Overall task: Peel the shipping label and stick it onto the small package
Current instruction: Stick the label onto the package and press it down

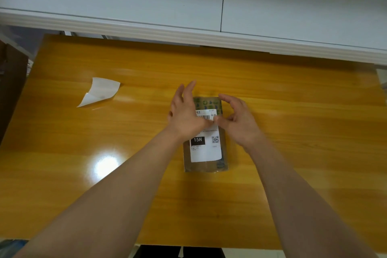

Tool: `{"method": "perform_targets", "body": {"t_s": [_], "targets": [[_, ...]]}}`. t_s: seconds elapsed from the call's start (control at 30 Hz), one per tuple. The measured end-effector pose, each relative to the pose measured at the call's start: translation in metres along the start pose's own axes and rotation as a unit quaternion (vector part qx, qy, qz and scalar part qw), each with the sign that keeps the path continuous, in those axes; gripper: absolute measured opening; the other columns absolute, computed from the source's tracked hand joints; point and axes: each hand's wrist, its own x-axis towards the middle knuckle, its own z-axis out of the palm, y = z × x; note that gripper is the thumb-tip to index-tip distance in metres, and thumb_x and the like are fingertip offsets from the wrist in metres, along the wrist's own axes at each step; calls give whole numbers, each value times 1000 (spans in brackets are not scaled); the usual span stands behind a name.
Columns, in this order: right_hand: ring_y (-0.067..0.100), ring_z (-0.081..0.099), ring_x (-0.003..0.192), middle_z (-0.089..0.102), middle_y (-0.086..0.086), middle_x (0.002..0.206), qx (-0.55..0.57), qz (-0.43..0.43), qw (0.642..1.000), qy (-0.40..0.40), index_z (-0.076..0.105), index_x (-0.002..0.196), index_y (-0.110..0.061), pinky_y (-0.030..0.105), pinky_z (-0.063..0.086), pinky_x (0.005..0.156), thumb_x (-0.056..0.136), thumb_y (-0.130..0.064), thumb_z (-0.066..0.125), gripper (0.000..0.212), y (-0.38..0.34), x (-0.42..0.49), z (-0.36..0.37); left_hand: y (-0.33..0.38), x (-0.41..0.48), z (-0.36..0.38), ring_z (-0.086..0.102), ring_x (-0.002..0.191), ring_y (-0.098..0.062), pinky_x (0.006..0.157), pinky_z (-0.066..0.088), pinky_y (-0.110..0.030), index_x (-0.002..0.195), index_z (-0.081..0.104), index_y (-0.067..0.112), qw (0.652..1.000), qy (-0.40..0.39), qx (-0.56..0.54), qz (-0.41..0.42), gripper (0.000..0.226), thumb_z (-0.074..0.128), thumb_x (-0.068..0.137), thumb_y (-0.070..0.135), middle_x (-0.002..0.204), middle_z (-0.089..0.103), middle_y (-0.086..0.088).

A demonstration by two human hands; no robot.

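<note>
A small brown package lies flat on the wooden table, a little right of centre. A white shipping label with a barcode, a black "15H" block and a QR code lies on its top face. My left hand rests over the label's upper left part, thumb on the label and fingers stretched out. From the right, my right hand presses its thumb onto the label's upper right edge, fingers curled above the package. Neither hand grips anything.
A curled white backing sheet lies on the table at the far left. A white ledge and wall panels run along the table's far edge. A dark piece of furniture stands beyond the left edge.
</note>
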Motion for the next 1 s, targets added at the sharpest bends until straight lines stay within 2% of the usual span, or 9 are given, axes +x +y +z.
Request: {"method": "perform_targets", "body": {"t_s": [0.1,0.2,0.3,0.4,0.5,0.6,0.73,0.83,1.0], "targets": [[13,52,93,32,-2,148,-41,13,998,-43,33,151,-39,24,52,78,80,-13,80,89,4,-11,-3,6,-3,-7,-15,152,-23,119,1,-58,156,-5,39,987,-59,140,58,130,86,63,44,166,-13,4],[18,43,106,29,3,150,-51,18,996,-68,24,153,-41,35,51,90,74,-10,84,104,8,-13,2,6,-1,-6,-18,152,-22,120,-3,-56,157,-5,35,973,-101,193,78,128,85,65,36,167,-10,4],[20,42,105,33,5,146,-58,19,996,-65,24,154,-40,39,48,93,72,-7,84,106,10,-12,6,3,1,-2,-15,152,-22,120,-3,-52,158,-1,28,970,-112,198,79,125,84,66,32,166,2,2],[21,46,106,38,4,140,-23,28,998,-59,30,147,-46,37,51,87,71,-7,82,100,11,-10,11,3,3,-2,-5,152,-22,119,3,-50,157,12,26,973,-98,193,81,117,84,65,32,161,15,0],[30,61,112,49,6,130,44,26,998,-31,41,128,-60,49,60,82,68,-9,80,87,14,-7,19,3,5,-4,10,147,-21,116,13,-47,152,24,29,977,-75,182,81,106,83,65,33,153,27,0],[29,67,99,57,4,119,70,31,997,11,46,124,-53,51,61,75,79,-7,74,70,13,-6,24,4,7,-3,16,143,-22,111,17,-45,148,31,31,982,-58,166,70,93,80,69,33,149,32,2],[19,67,86,60,-3,105,62,30,996,63,49,125,-42,41,60,69,91,-11,66,49,11,-4,28,4,10,0,23,139,-21,105,22,-43,141,38,34,987,-31,146,55,77,76,74,34,144,38,4],[15,65,77,61,-9,94,59,32,994,81,51,121,-39,43,59,70,92,-12,64,42,9,-1,30,6,13,0,28,135,-21,101,25,-43,135,43,36,989,-17,140,43,68,74,74,30,140,42,5],[20,66,70,62,-11,83,48,36,993,100,52,117,-35,44,56,65,93,-13,60,33,5,3,31,8,17,0,35,127,-20,90,24,-39,124,50,38,993,6,117,28,55,73,74,30,130,49,6]]}}
